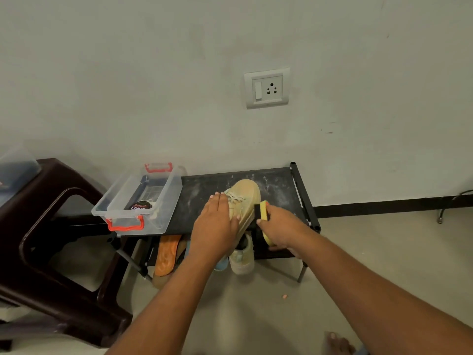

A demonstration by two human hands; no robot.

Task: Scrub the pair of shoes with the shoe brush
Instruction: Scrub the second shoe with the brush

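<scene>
**Brush at the side of the tan shoe on the rack**

We see one tan shoe [247, 194] lying on the dusty top shelf of a black rack [281, 185], its toe pointing toward the wall and its laces facing up. Our left hand [215, 226] lies flat over the laces and the near half of the shoe. Its fingers [217, 201] are straight and held together, pressing down rather than curling round anything.

Our right hand [280, 230] is just beside the shoe on its right. Its fingers are wrapped round the yellow back of the shoe brush [263, 210], and a thumb tip shows at the near edge. The brush's dark bristle side is turned toward the shoe's right flank and touches it near the sole.

The second shoe [242, 260] sits on the lower shelf beneath, with its heel end sticking out toward us. An orange sole [166, 254] stands to its left on the same level.

At the left end of the top shelf rests a clear plastic box [163, 201] with red handles. Inside it lies a dark round tin [140, 206].

A dark brown plastic stool [51, 239] stands to the left of the rack. A white wall socket [267, 87] is mounted above it. A bare foot [337, 343] shows at the bottom edge on the floor.
</scene>
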